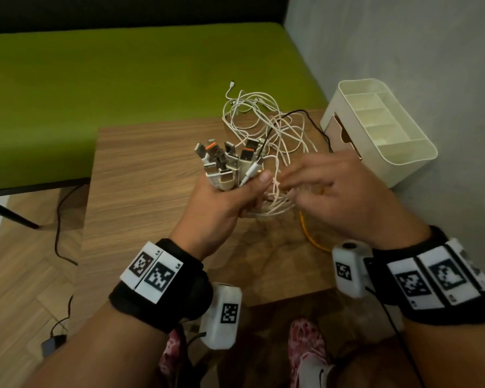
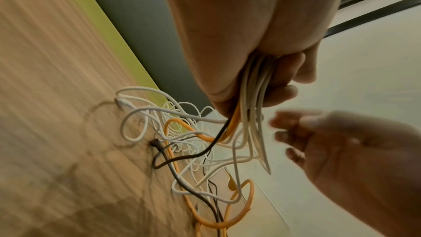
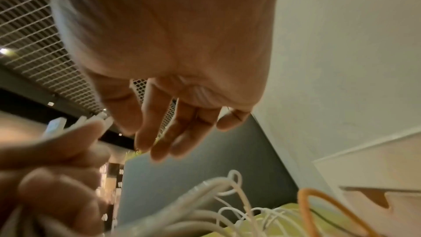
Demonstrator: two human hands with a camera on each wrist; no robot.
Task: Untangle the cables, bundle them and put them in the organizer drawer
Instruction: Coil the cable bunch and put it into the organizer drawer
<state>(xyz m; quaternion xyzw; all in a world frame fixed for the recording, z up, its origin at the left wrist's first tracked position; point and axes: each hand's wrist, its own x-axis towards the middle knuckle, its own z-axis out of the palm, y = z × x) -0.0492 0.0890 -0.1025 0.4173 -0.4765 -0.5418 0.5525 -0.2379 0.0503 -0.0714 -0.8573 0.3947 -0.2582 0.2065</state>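
My left hand (image 1: pixel 235 197) grips a bunch of cables just below their plugs. Several USB plugs (image 1: pixel 224 161) stick up out of the fist. The white cables (image 1: pixel 263 119) spill in a tangle over the wooden table (image 1: pixel 151 197), with a black cable (image 1: pixel 314 119) and an orange cable (image 1: pixel 311 233) mixed in. In the left wrist view the strands (image 2: pixel 255 96) hang from the fist (image 2: pixel 250 42). My right hand (image 1: pixel 300 180) hovers beside the bunch with relaxed fingers (image 3: pixel 159 132), holding nothing. The cream organizer (image 1: pixel 398 169) stands at the table's right, its drawer opening (image 1: pixel 345 135) facing the cables.
A green bench (image 1: pixel 123 85) runs behind and left of the table. A grey wall (image 1: pixel 417 51) stands close on the right, behind the organizer. On the floor at the left lie a black cord (image 1: pixel 58 219) and a small adapter (image 1: pixel 52 344).
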